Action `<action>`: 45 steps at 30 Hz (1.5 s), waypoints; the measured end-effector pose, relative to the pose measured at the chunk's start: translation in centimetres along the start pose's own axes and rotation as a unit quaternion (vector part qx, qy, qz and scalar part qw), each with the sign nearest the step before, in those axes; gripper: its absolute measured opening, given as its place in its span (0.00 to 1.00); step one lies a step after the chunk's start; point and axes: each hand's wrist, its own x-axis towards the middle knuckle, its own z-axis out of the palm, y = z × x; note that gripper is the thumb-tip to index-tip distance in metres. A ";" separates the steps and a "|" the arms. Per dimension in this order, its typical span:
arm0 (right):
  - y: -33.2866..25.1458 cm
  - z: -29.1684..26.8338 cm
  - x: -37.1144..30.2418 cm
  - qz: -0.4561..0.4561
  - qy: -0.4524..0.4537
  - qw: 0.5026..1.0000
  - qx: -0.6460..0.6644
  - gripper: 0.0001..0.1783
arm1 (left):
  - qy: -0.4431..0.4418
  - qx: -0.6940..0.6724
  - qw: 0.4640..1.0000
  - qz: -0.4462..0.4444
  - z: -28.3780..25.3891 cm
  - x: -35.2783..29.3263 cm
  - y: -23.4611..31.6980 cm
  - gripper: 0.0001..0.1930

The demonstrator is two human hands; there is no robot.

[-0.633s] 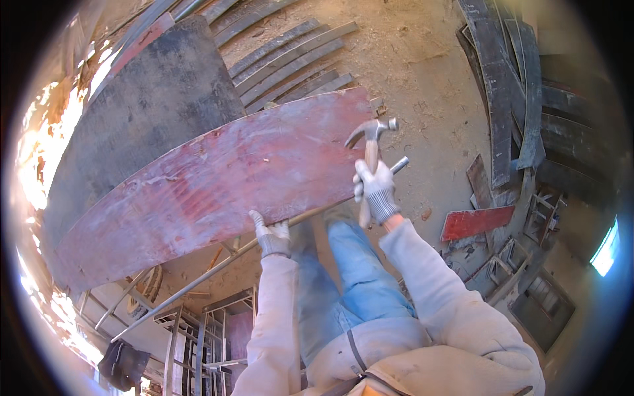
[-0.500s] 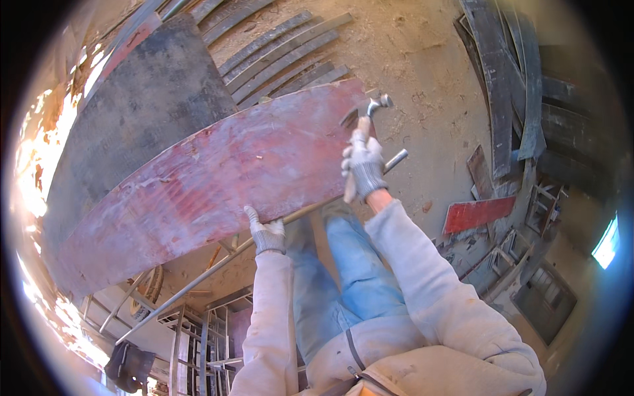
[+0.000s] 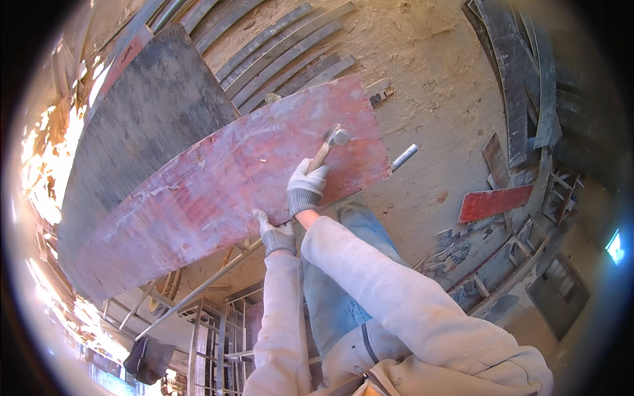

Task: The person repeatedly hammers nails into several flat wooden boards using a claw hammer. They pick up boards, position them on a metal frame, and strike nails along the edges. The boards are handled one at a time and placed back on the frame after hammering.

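A long reddish board [image 3: 218,178], scuffed with grey, lies across a metal pipe frame [image 3: 191,297] in front of me. My left hand [image 3: 277,236], in a pale glove with a grey cuff, grips the board's near edge; its thumb lies on top and the other fingers are hidden below. My gloved right hand [image 3: 307,185] is closed round the wooden handle of a claw hammer [image 3: 338,136]. The metal hammer head is over the right part of the board; whether it touches the surface I cannot tell. A small light chip [image 3: 263,160] lies on the board.
Beyond the red board stands a large dark panel [image 3: 158,99]. Several narrow planks [image 3: 284,46] lie on the sandy ground at the far side. The pipe's end [image 3: 405,157] sticks out past the board. Dark boards [image 3: 505,79] and a small red board [image 3: 495,203] are on the right.
My right hand has brought the hammer leftward, from the board's right end to over its surface. My left hand stays at the near edge. The view has shifted slightly.
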 end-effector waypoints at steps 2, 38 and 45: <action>-0.9 0.2 -0.2 0.020 0.006 0.999 -0.034 0.20 | -0.003 -0.004 1.000 -0.027 0.2 -0.3 0.2 0.37; -6.9 -18.5 8.9 -0.086 -0.409 0.908 -0.034 0.26 | 0.005 0.008 0.999 0.043 1.5 0.2 -0.6 0.36; 0.3 -16.4 9.6 -0.331 -0.251 0.872 -0.258 0.25 | 0.053 0.003 0.998 0.020 2.0 0.0 -0.4 0.35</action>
